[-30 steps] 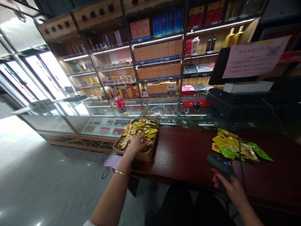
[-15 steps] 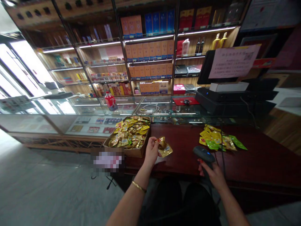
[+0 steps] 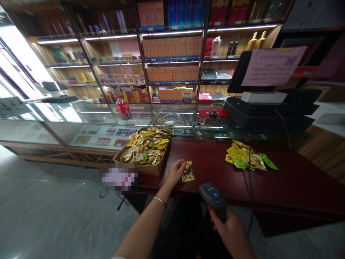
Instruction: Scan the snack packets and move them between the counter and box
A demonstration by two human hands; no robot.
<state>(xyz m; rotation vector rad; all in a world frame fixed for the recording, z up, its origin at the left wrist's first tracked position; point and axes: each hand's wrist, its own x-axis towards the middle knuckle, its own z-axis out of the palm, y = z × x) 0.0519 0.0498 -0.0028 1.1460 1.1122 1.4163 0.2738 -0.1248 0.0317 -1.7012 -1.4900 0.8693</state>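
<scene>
Pinched between the fingers of my left hand (image 3: 175, 173) is a gold snack packet (image 3: 188, 173), held low at the dark red tabletop (image 3: 205, 158). My right hand (image 3: 232, 230) is wrapped round the handle of a black barcode scanner (image 3: 214, 198), whose small blue light is lit. The scanner's head points left towards the packet, with a gap between them. Left of my left hand stands an open cardboard box (image 3: 153, 169) heaped with gold and yellow packets (image 3: 145, 145). A loose pile of yellow, green and gold packets (image 3: 246, 156) lies on the table to the right.
A black cable (image 3: 251, 187) runs down past the right pile. Behind the table is a glass counter (image 3: 140, 111) bearing a red-labelled bottle (image 3: 123, 108), a white cable (image 3: 169, 122) and a mouse (image 3: 212, 113). A monitor (image 3: 238, 77) with a taped paper stands back right.
My right hand has brought the scanner left and nearer to me, its head now closer to the packet. My left hand has moved slightly, still holding the packet, which has turned.
</scene>
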